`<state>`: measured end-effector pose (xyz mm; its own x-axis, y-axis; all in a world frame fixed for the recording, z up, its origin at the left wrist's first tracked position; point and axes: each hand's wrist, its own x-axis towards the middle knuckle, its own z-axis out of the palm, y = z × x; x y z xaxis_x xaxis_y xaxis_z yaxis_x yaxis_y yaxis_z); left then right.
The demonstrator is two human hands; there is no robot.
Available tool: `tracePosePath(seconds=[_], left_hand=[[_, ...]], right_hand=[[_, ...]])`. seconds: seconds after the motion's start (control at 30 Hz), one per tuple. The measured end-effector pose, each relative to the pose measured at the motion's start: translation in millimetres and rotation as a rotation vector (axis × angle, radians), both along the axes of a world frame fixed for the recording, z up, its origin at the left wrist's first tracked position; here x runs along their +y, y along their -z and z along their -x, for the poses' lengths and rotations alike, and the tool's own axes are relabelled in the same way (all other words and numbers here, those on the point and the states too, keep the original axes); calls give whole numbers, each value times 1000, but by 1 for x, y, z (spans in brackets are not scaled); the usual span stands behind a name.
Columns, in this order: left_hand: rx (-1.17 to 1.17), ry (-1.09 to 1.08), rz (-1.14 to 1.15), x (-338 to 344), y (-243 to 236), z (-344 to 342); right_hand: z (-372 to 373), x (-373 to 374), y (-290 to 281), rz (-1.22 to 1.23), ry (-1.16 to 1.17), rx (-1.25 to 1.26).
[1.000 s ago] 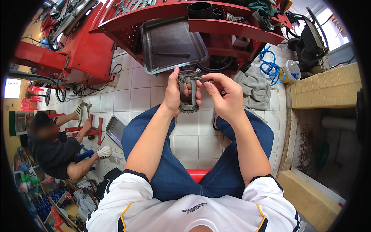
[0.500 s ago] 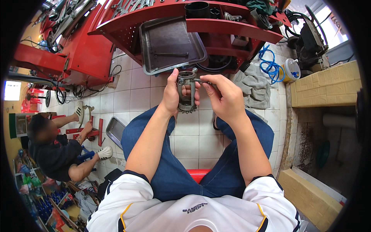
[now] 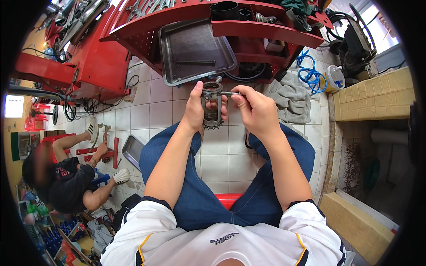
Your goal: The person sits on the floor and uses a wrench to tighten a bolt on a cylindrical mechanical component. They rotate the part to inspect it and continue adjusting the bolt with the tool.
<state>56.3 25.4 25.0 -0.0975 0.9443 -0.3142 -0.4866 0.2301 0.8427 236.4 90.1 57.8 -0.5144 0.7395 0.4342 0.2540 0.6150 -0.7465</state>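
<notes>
My left hand [image 3: 194, 108] is closed around an open, cage-like metal part [image 3: 213, 116], with a ring at its top and teeth along its lower rim. The thumb lies along its left side and fingertips show through and beyond the opening. From the right, my right hand [image 3: 257, 108] pinches a thin metal rod [image 3: 230, 93] between thumb and bent fingers. The rod's other end meets the part's upper right side; whether it sits inside or only touches is too small to tell. Both hands are over the floor, in front of my knees.
A metal tray [image 3: 186, 42] with a long bolt [image 3: 195, 62] in it stands ahead, by a red tool cart [image 3: 270, 29]. To the right lie grey cloth [image 3: 290, 104] and a blue hose [image 3: 309, 75]. At left, another person [image 3: 66, 181] sits near a second tray [image 3: 132, 150].
The metal part has shifted slightly left, and more of the rod shows between it and my right fingers. The other person's head and upper body have moved left.
</notes>
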Motion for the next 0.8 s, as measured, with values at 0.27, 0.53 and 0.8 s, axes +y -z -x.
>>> tracePosePath(seconds=[0.27,0.53,0.8], left_hand=[[34,-20,-25,-1,4,-1],[61,1,-9,1,0,3],[65,-38,-38,0,3,1]], right_hand=[[-1,0,0,-78,-3,-62],[2,4,5,-220,-15,20],[2,-2,6,-129,6,4]])
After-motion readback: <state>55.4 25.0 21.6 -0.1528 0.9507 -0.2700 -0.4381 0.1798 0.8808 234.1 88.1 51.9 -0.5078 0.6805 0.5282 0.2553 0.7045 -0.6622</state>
